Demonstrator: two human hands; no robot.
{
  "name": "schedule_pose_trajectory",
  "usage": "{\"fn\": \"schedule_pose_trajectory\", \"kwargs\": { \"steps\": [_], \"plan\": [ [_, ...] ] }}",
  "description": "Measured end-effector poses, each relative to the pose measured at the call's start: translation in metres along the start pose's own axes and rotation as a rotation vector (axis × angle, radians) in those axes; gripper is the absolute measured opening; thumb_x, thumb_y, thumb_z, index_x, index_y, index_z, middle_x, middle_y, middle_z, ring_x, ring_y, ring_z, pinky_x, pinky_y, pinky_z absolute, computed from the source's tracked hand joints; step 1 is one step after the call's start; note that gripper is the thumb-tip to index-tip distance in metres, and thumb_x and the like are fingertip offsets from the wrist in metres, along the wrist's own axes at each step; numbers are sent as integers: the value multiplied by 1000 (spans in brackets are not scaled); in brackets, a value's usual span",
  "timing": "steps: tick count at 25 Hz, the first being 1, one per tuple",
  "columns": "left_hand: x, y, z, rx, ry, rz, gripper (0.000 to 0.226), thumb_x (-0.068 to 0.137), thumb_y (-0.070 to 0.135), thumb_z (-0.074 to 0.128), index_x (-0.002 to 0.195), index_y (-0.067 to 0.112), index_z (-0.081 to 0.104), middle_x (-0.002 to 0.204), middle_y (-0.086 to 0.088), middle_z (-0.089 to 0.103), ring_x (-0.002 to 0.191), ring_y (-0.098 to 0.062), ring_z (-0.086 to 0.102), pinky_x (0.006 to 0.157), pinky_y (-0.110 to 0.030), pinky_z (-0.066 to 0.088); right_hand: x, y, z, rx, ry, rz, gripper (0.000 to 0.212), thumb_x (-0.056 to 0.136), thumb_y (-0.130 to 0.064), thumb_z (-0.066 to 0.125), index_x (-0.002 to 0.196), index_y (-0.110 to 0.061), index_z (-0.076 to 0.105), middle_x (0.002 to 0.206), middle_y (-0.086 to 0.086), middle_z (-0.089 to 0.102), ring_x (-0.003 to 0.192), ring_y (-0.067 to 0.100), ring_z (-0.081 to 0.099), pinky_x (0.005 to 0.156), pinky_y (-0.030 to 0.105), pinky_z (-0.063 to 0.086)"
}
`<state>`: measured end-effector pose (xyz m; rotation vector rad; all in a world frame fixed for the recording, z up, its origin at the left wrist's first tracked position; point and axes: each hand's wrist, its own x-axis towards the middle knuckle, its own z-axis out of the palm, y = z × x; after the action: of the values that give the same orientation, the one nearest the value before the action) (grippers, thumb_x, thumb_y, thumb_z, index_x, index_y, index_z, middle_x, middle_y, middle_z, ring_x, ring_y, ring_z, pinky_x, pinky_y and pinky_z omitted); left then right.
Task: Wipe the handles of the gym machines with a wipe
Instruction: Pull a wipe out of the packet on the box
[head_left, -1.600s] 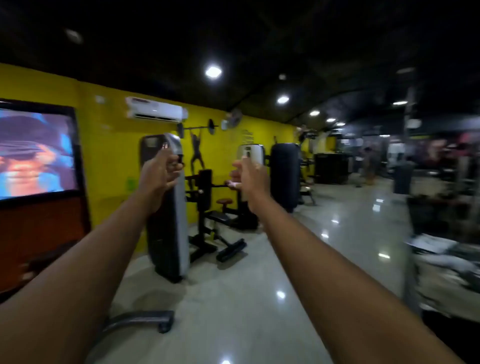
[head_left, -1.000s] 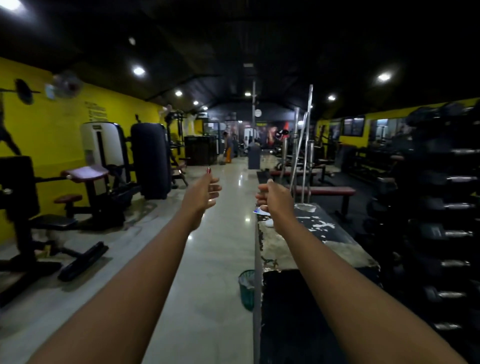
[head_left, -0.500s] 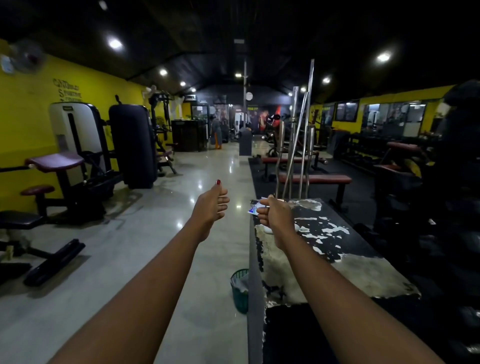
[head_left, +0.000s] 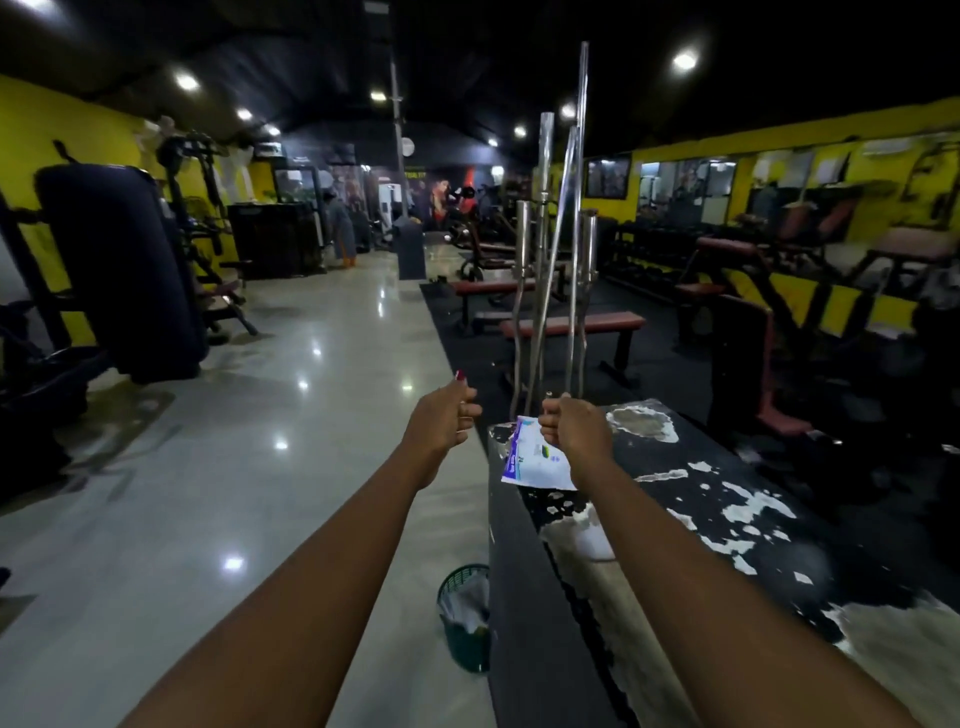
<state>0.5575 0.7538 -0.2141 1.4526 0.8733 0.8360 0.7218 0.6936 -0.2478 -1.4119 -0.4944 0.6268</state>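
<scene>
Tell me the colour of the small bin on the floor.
The bin is green; the head view shows it best.

A black table (head_left: 779, 545) with a worn, flaking top stretches beneath and to the right of the right hand (head_left: 574, 431). That hand grips a white packet (head_left: 535, 462) by its upper edge, and the packet hangs just below the hand at the table's left rim. On the glossy floor (head_left: 260, 467), well below the hand, a green basket (head_left: 465, 618) stands against the table's side.
</scene>
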Motion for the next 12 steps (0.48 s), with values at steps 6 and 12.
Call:
{"fn": "schedule_pose_trajectory", "kwargs": {
  "steps": [6, 12],
  "plan": [
    [110, -50, 29, 279, -156, 74, 16, 92, 19, 60, 103, 13, 69, 95, -6, 70, 82, -17, 64, 83, -37, 55, 90, 24, -3, -622, 26, -18, 29, 92, -6, 51, 117, -5, 66, 113, 11, 65, 84, 14, 61, 66, 17, 43],
    [180, -94, 54, 656, -392, 151, 27, 89, 5, 59, 113, 8, 70, 115, -8, 69, 102, -18, 65, 72, -12, 41, 139, 64, 14, -1306, -59, 36, 28, 87, -11, 60, 114, -6, 67, 120, 7, 65, 110, 22, 61, 89, 26, 48]
  ]
}}
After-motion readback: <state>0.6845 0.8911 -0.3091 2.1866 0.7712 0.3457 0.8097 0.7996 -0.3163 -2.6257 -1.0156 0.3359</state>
